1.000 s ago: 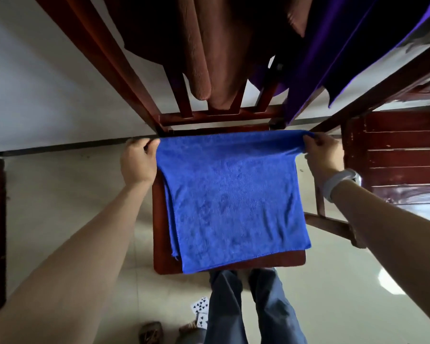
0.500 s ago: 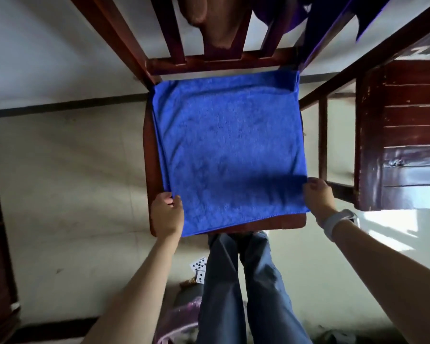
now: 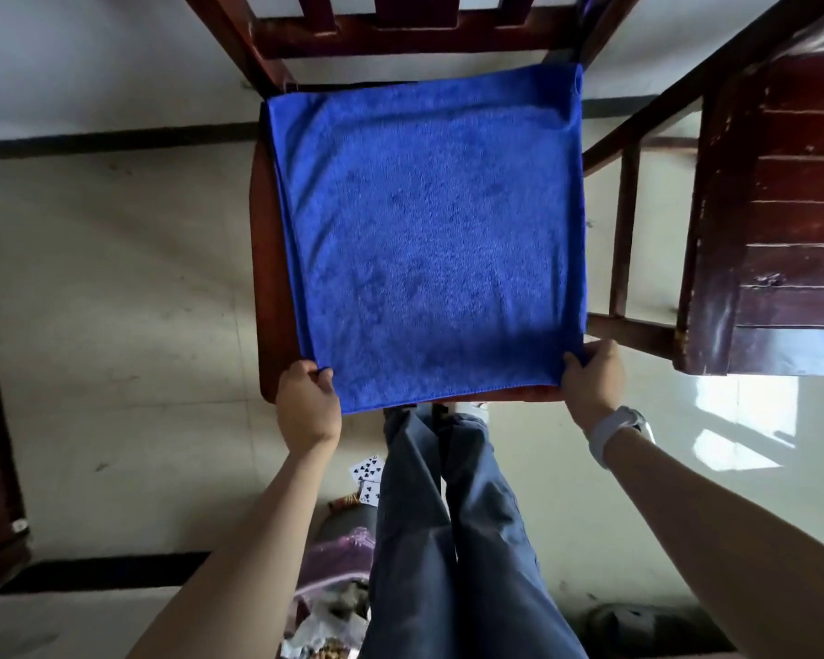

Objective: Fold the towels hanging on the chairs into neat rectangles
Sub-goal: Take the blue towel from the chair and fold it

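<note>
We see the blue towel (image 3: 429, 240) lying flat, folded square, on the seat of the wooden chair (image 3: 270, 259). Left hand (image 3: 308, 404) pinches its near left corner, fingers closed on the cloth; right hand (image 3: 591, 380) likewise grips the near right corner.

One head-worn view looks steeply down, close over a chair seat (image 3: 265, 278), taking in both forearms, legs and floor (image 3: 115, 302)

chair back (image 3: 400, 35): cut off at top | seat (image 3: 270, 278): mostly hidden (under towel (image 3: 429, 240))
</note>
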`<state>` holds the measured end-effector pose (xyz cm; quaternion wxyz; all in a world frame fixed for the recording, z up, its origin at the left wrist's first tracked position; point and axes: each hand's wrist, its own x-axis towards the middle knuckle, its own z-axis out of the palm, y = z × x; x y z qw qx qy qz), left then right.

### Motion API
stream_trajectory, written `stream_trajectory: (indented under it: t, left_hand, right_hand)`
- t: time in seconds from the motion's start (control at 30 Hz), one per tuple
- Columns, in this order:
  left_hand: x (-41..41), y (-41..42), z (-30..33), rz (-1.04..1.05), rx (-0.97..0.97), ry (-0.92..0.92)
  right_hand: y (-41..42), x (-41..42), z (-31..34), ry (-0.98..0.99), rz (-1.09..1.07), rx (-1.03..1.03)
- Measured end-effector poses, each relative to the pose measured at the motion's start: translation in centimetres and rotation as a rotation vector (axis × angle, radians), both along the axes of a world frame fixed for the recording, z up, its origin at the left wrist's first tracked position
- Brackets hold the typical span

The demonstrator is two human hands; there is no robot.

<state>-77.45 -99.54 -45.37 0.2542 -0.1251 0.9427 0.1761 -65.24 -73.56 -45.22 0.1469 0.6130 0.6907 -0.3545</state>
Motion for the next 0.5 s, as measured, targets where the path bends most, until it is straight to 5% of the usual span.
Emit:
stream_trajectory:
  t: [0.4,0.5]
  left_hand:
    - [4.2,-0.8,1.5,0.359,0.198,-0.246]
    - [2.2,-0.2,2.8,0.617,0.384,-0.288]
  right_hand:
    - [-0.2,3.7,3.0,0.114,-0.208,-0.283]
    - [0.8,1.3,4.4,0.199,-0.277,-0.389]
